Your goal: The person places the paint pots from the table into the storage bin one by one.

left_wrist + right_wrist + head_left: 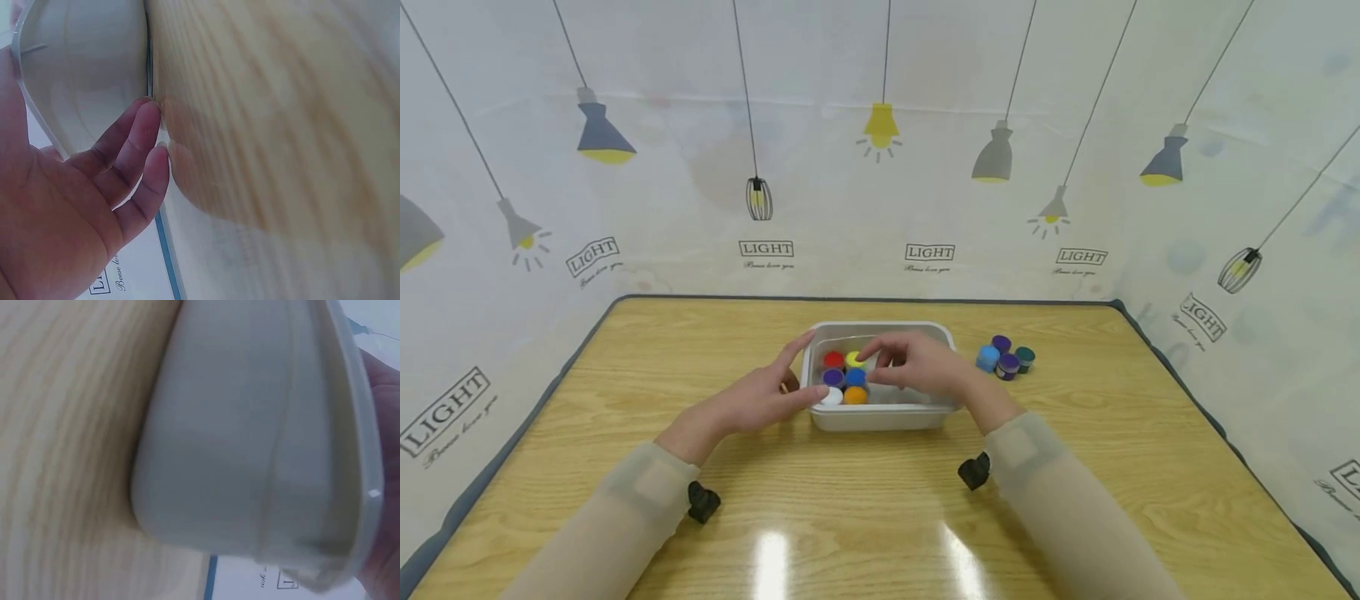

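In the head view a white plastic tub [880, 419] stands on the table with several small round paint pots in its left part. Their lids are red [833, 359], yellow [854, 359], purple [832, 378], blue [855, 377], white [831, 397] and orange [855, 396]. My left hand [760, 396] spreads along the tub's left side, its thumb over the rim by the white lid; its other fingers [147, 125] lie outside the wall, low by the table. Over the tub, my right hand [917, 362] has bent fingers, with fingertips beside the yellow and blue lids and nothing visibly held.
Right of the tub stand more pots: a light blue pot [988, 358], a purple pot [1001, 342], another purple pot [1007, 366] and a dark green pot [1024, 359]. The wooden table [850, 508] meets a printed backdrop [850, 267] behind and at the sides.
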Demonstrator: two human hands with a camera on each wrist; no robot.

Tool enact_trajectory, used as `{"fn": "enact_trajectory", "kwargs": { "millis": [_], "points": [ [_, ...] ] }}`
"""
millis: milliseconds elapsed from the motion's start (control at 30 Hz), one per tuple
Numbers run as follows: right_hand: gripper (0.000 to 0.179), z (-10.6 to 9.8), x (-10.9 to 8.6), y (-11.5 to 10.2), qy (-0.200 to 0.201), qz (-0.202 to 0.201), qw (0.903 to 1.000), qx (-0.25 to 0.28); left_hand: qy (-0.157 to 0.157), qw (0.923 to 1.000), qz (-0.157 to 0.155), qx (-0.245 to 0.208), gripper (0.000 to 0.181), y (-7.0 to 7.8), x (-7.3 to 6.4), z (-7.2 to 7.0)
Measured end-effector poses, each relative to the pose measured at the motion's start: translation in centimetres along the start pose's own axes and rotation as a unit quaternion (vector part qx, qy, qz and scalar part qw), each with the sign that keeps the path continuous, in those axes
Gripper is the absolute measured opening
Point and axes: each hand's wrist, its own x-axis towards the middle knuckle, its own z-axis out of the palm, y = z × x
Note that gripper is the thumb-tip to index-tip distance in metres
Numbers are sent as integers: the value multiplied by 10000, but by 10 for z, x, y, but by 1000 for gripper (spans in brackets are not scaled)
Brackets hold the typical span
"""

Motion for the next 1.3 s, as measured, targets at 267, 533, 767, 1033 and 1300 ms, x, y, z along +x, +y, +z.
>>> {"fn": "enact_trajectory", "kwargs": {
  "millis": [267, 533, 767, 1033, 1300],
  "points": [
    [30, -30, -23, 8, 344, 51, 9994, 95, -38, 10000, -63, 0, 100, 1, 0, 0],
    [25, -55, -53, 36, 893, 106, 9959, 57, -47, 10000, -64, 0, 100, 1, 0, -1],
    [25, -71, -85, 69, 1250, 425, 9910, 230, -35, 10000, -86, 11, 100, 1, 0, 0],
    [34, -85, -123, 103, 1483, 978, 9839, 172, -59, 9999, -124, -8, 100, 2, 1, 0],
    [31, -96, -147, 133, 1636, 1238, 9787, 24, -91, 9998, -154, -9, 100, 1, 1, 0]
  ]
}}
